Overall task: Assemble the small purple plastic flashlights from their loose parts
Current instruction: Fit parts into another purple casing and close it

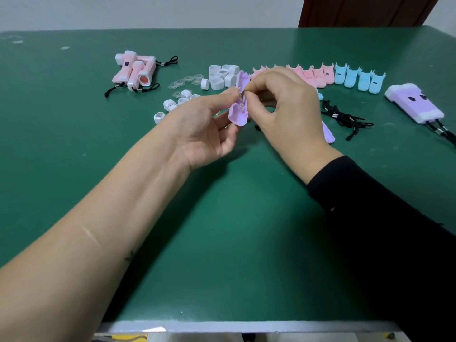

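Purple shell half (238, 104): held upright above the tabletop (222, 230), mid-view, open inner side toward the camera, a clear bulb-like bit visible inside near the lower part. Gripped from the left by left hand (202, 129); thumb and fingers (223, 97) curled round its edge, pinching it. Right hand (286, 107) meeting the shell from the right; thumb and forefinger pressed together, pinching a small metal part (241, 94) at the shell's inner face. Part too small to identify. Black sleeve (370, 206) on the right arm; left forearm bare.

Just right of the shell, behind the right hand, lying on the tabletop: second purple shell half (329, 135), mostly hidden. Right of the shell, a little farther out: tangle of black lanyards (344, 117). Far right of the shell: two assembled purple flashlights (414, 104) side by side, cords attached.

Directly behind the shell: cluster of white caps (222, 76). Behind and to the right: row of pink shell halves (313, 75), then blue shell halves (357, 79) continuing the same row. Left of the shell: smaller white caps (172, 103) scattered, with clear lenses (185, 81) behind them. Far left and behind: pile of assembled pink flashlights (134, 70), cords attached.
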`<action>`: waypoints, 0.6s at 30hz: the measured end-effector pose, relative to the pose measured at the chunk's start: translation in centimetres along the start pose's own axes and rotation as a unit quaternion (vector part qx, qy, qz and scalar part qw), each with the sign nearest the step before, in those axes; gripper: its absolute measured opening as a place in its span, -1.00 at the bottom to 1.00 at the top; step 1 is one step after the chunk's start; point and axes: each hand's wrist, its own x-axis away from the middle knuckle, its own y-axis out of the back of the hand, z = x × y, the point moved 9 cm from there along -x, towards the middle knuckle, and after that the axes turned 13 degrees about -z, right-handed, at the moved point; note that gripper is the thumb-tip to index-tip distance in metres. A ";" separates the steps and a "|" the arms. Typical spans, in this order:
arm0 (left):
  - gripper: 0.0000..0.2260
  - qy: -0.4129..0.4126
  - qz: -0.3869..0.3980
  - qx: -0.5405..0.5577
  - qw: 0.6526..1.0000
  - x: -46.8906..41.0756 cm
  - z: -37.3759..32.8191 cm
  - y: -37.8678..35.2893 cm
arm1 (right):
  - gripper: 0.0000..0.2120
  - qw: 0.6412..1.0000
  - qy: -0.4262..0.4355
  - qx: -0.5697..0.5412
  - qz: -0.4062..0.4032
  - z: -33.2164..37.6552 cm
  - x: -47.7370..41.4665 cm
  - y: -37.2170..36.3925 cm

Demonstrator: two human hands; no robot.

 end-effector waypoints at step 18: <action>-0.93 -0.012 -0.007 -0.001 1.000 0.1 -0.2 -0.1 | -0.91 0.999 -0.031 -0.002 0.010 -0.5 -0.1 -0.2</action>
